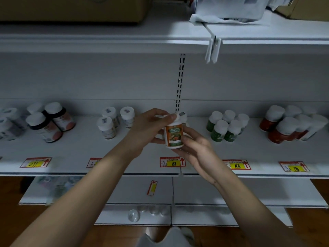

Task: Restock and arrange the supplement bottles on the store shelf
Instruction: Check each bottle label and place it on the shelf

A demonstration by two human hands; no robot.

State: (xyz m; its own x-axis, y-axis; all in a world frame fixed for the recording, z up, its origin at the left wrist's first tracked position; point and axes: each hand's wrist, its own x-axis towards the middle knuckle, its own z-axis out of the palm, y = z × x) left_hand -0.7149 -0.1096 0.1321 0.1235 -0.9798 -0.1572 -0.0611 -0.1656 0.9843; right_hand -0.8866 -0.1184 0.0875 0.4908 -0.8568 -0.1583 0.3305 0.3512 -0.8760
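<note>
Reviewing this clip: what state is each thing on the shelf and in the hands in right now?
orange-label bottle: capped, upright, held off the shelf
left hand: grip on the bottle's cap
right hand: grip on the bottle's body
green-label bottles: capped, standing clustered
red-label bottles: capped, standing clustered

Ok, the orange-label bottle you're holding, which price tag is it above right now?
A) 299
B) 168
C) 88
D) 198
C: the orange-label bottle, held between the left hand and right hand, sits directly above the 88 price tag on the shelf edge.
</note>
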